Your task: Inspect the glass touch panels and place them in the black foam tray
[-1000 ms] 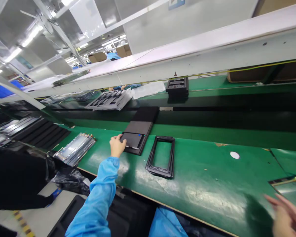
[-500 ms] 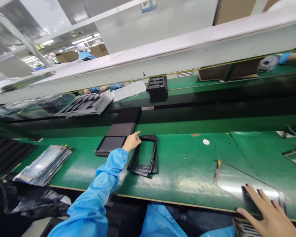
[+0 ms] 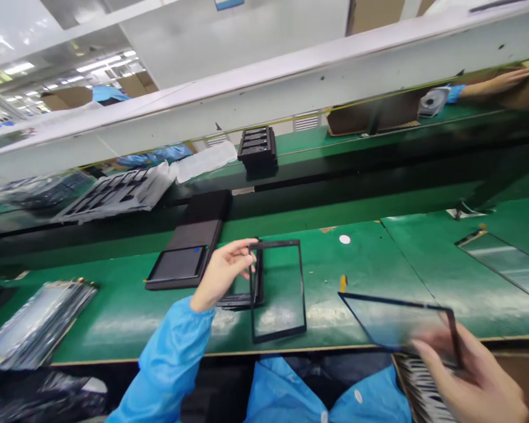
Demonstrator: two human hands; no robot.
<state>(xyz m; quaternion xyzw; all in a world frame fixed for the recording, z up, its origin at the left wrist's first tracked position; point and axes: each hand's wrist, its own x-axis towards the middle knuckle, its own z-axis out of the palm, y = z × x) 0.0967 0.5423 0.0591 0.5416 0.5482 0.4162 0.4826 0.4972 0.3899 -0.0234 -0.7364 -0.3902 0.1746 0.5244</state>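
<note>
A thin black rectangular frame (image 3: 302, 282) hangs from my left hand (image 3: 223, 271), which pinches its upper left edge. Behind it and partly hidden lies a stack of similar black frames (image 3: 238, 301) on the green bench. My right hand (image 3: 480, 376) grips the right end of a glass touch panel (image 3: 392, 320) with a black border and an orange flex tail; the panel is tilted up off the bench. Left of my left hand, a dark screen panel (image 3: 177, 264) with a blue dot rests on a black block.
A pile of glass panels (image 3: 39, 320) lies at the left. Another bordered panel (image 3: 506, 258) is at the far right. On the shelf behind stand stacked black trays (image 3: 257, 150) and a wrapped tray (image 3: 119, 191). Another person's arm (image 3: 489, 88) shows at upper right.
My left hand has taken a black frame from the stack and moved it right. My right hand, earlier spread over the glass panel, has gripped and lifted it. The view has shifted right.
</note>
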